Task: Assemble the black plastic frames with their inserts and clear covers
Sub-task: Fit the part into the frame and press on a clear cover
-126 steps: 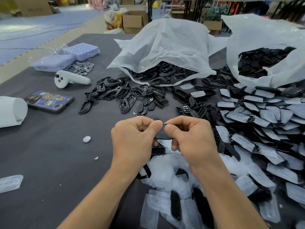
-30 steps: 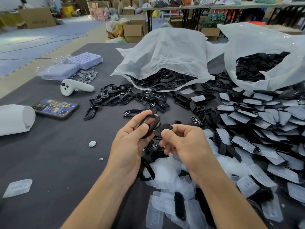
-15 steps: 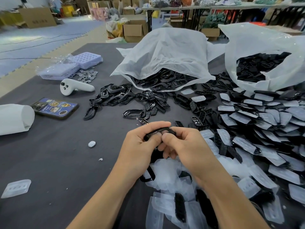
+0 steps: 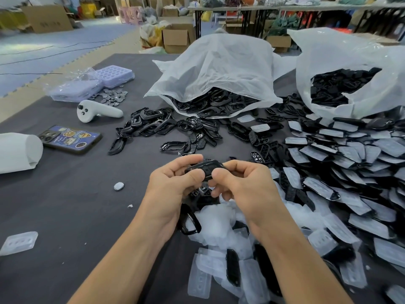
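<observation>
Both hands hold one black plastic frame (image 4: 205, 166) above the table's middle. My left hand (image 4: 173, 183) grips its left end, thumb on top. My right hand (image 4: 238, 183) pinches its right end between thumb and forefinger. Whether an insert sits inside the frame is hard to tell. Loose black frames (image 4: 151, 125) lie in a pile behind the hands. Black inserts (image 4: 262, 148) lie scattered right of centre. Clear covers (image 4: 219, 260) lie heaped under my wrists. A big spread of finished pieces (image 4: 350, 167) fills the right side.
Two white bags of black parts (image 4: 219, 69) (image 4: 350, 69) stand at the back. On the left lie a phone (image 4: 70, 139), a white controller (image 4: 98, 111), a white roll (image 4: 18, 151), purple trays (image 4: 114, 74), small metal discs (image 4: 112, 96), one stray disc (image 4: 119, 186) and a lone clear cover (image 4: 18, 242).
Four seconds ago both hands pressed a piece together. Then the left hand held a frame and the right an insert, apart. They came together, and both hands now grip the one frame.
</observation>
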The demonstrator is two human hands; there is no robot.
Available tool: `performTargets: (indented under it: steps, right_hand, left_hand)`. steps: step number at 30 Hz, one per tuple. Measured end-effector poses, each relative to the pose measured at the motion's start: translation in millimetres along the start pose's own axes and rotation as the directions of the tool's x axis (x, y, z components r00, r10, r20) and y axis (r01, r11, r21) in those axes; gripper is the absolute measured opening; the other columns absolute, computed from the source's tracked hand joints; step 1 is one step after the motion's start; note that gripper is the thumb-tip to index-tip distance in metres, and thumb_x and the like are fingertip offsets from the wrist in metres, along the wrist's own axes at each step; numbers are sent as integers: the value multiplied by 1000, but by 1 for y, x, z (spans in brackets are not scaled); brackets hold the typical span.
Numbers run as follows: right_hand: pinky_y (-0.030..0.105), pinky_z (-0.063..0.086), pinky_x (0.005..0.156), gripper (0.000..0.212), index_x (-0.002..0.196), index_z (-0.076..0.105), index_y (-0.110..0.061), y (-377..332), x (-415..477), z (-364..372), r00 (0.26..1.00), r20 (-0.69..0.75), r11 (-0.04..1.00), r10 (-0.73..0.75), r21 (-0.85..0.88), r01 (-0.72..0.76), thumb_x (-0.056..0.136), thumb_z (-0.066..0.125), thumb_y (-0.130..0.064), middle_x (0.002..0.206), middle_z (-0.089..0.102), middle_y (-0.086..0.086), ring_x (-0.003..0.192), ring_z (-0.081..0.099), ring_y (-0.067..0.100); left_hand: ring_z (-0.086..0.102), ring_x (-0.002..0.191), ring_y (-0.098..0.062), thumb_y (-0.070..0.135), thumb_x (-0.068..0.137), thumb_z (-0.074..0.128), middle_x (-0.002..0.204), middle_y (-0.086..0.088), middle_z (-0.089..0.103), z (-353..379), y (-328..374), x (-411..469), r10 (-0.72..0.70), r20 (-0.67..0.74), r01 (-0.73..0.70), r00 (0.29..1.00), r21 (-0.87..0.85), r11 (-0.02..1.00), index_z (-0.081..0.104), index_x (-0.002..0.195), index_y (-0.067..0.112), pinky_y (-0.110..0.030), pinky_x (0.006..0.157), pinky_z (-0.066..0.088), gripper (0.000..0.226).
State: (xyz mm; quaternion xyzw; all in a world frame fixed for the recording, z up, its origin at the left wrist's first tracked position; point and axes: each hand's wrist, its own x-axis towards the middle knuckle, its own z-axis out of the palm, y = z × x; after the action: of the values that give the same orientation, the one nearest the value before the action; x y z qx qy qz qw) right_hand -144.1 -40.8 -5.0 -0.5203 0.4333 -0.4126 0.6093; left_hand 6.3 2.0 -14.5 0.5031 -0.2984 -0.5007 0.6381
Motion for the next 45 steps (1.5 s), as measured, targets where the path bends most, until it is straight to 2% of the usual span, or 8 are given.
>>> performTargets:
  steps: [6,14,19,23,27,32,38,45]
  right_hand:
    - [22,42,51,16,81,71,-1,-5,-1,3,998,18,982,52,182,-54,96,64,-2,73,73,17,53,58,18]
    - [34,49,84,19,79,81,-16,-7,0,-11,994,-22,983,106,152,-102,92,71,-7,84,74,2,84,57,19]
    - [29,49,79,10,69,79,-18,-11,-2,-11,992,91,973,85,208,-102,79,78,-23,79,72,3,77,60,13]
    - [26,50,62,15,72,76,-21,-3,-2,-7,979,-190,997,-67,-61,56,85,81,-27,65,72,0,59,62,12]
    - [24,44,44,22,86,63,-13,-1,-4,4,983,-179,997,-39,53,49,96,71,-32,68,73,11,47,62,18]
    - [29,41,45,21,92,50,-15,2,2,1,985,-170,1000,-21,9,23,92,70,-12,53,63,10,44,54,20]
    - [28,42,45,26,86,54,-27,-3,2,-17,983,-70,940,-167,-313,138,87,69,-7,60,65,12,45,51,15]
    - [41,48,53,16,86,61,-29,-3,0,-16,966,25,857,-257,-455,240,92,70,-17,60,67,3,56,58,30]
  left_hand:
    - [77,76,-22,-3,57,84,93,-13,79,1,2,3,-67,104,88,992,-221,971,85,86,17,-25,71,61,35]
    - [54,65,-11,20,74,77,76,-3,64,0,1,3,8,125,-29,992,173,985,84,87,19,-20,66,51,15]
    - [56,74,-13,18,74,75,92,-11,71,-1,4,5,-98,159,88,982,67,994,84,94,11,-19,70,53,23]
    - [65,68,-7,13,73,87,86,-1,78,2,2,2,96,-51,-88,994,131,987,86,88,25,-20,68,54,19]
    - [71,95,5,14,82,86,96,24,78,-3,-7,-3,621,37,-465,783,698,544,83,95,41,-19,89,54,30]
    - [69,112,-3,15,83,83,109,12,78,0,-15,-6,734,416,-662,537,747,61,85,99,21,-21,100,51,17]
    - [70,81,3,18,70,66,93,15,80,7,-2,-10,226,195,-297,954,550,780,77,113,42,-15,74,52,50]
    - [69,58,-9,3,78,82,71,-1,78,1,0,-1,51,136,-118,989,544,831,83,87,31,-22,58,53,29]
